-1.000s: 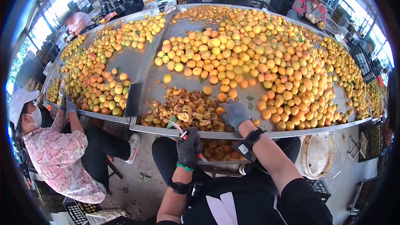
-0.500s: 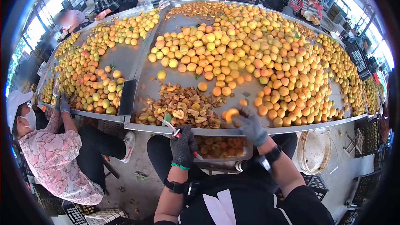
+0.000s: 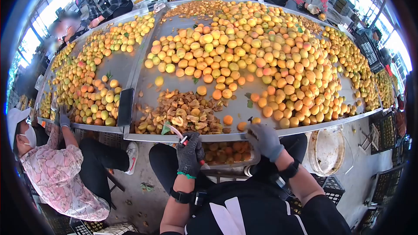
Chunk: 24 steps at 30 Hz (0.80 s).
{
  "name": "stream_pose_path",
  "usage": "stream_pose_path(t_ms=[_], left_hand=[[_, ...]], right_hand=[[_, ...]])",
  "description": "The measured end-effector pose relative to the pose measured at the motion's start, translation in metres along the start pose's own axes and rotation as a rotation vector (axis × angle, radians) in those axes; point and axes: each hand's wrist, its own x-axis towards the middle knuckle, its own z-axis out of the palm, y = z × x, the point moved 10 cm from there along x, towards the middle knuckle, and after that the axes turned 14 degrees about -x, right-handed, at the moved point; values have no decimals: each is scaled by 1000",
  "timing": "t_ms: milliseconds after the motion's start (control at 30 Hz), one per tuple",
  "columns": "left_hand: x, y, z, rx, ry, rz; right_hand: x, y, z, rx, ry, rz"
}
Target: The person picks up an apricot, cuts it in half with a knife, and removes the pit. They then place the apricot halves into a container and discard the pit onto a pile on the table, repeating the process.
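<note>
From the head camera, my left hand [image 3: 189, 152], in a dark knitted glove with a green cuff, is closed tight around a small knife [image 3: 176, 132]. Its red-marked handle sits inside the fist. The thin pale blade sticks out above the knuckles, and the knife's long axis slants up and to the left, with the tip over the rim of the sheet-metal table [image 3: 143, 138]. Just beyond the tip is a rough heap of brownish pits and ragged scraps [image 3: 183, 113].

My right hand [image 3: 264, 140], in a grey glove, is curled at the table edge with its back towards me. I cannot tell whether it holds anything. A round, smooth orange apricot [image 3: 242, 126] lies just beside its fingertips. Past that hand, a broad mass of whole apricots [image 3: 261, 56] covers the table. Between my two hands, under the rim, is a tray of cut fruit [image 3: 226, 151]. A white bucket [image 3: 328, 150] stands beyond my right hand. A co-worker in a floral sleeve [image 3: 56, 169] sits well apart, off my left hand.
</note>
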Motion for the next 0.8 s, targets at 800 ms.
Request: stream_pose_path(t_ms=[800], left_hand=[[-22, -6, -2, 101, 3, -49]], right_hand=[[114, 99, -2, -740, 174, 125]])
